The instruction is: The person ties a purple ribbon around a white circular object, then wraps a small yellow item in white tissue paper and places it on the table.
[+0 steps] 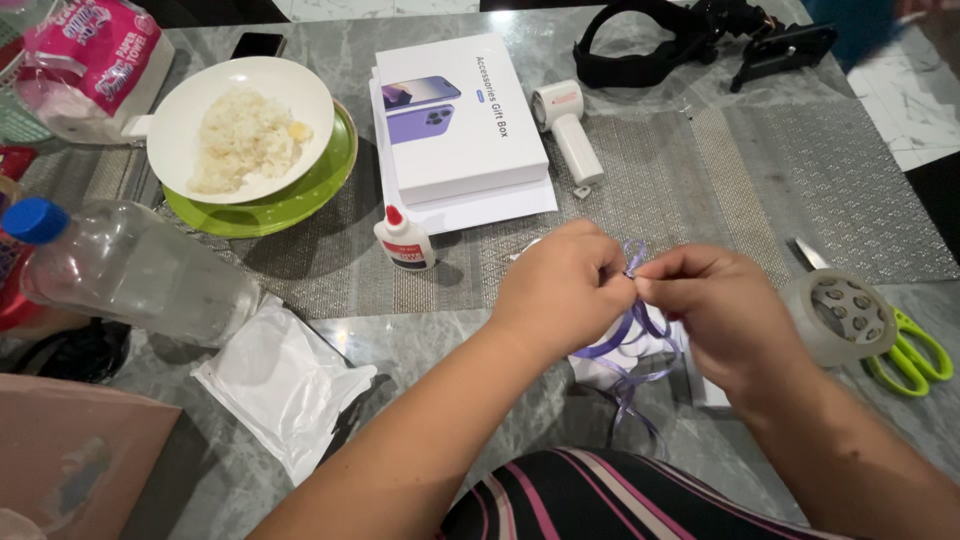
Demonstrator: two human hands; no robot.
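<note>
Ribbon (628, 330): thin, purple, looped, loose ends trailing toward table's near edge, lying over white item just in front of white box (460, 120). Left hand (560, 290) fingers pinched shut on ribbon at top of loop. Right hand (720, 305) likewise pinched on ribbon, fingertips touching left's. Both forearms angle inward from near edge, hands raised slightly above table. Tape roll (840, 315) right of hands, glue bottle (403, 240) left.

1. We can't see what the purple ribbon (640, 325) is tied to; the left hand (562, 290) and right hand (722, 310) cover it.
2. Right of the ribbon, the tape roll (838, 316) hides most of the green-handled scissors (908, 355).
3. Far left of the ribbon, the paper towel pack (95, 50) is cut by the edge.
</note>
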